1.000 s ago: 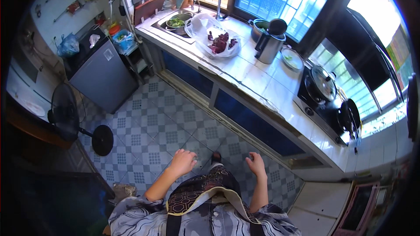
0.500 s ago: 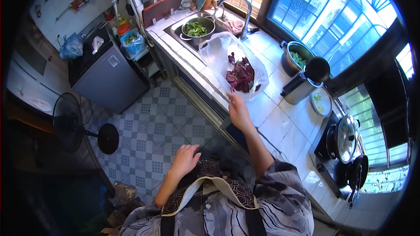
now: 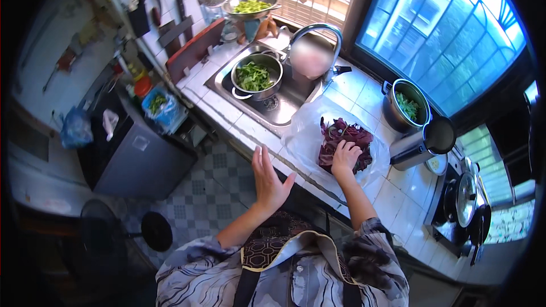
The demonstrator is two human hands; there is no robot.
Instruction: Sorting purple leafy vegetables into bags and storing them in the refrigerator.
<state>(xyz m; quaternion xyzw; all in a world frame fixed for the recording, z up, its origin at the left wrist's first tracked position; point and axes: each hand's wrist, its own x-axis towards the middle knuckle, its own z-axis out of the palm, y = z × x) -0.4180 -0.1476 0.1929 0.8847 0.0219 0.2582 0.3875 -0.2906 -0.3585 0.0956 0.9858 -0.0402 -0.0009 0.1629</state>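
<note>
My right hand [image 3: 346, 160] lies on a heap of purple leafy greens [image 3: 361, 134], its fingers curled down into the leaves; the fingertips are partly hidden. Under the heap, a clear plastic bag [image 3: 302, 136] spreads over the white tiled counter [image 3: 372, 202], close to the sink. My left hand [image 3: 270, 185] hangs in the air at the counter's front edge, holding nothing, with fingers stretched up and thumb apart.
A pot of green leaves [image 3: 255, 77] stands in the steel sink [image 3: 278, 115] below a curved faucet [image 3: 335, 37]. Behind it sits a colander of chopped greens [image 3: 251, 7]. To the right are another pot [image 3: 392, 105], a steel canister [image 3: 410, 150] and a stove [image 3: 443, 224].
My right hand has moved from beside the bag onto the purple greens. The bag now lies flatter around them. My left hand has risen toward the counter edge, and the view has shifted.
</note>
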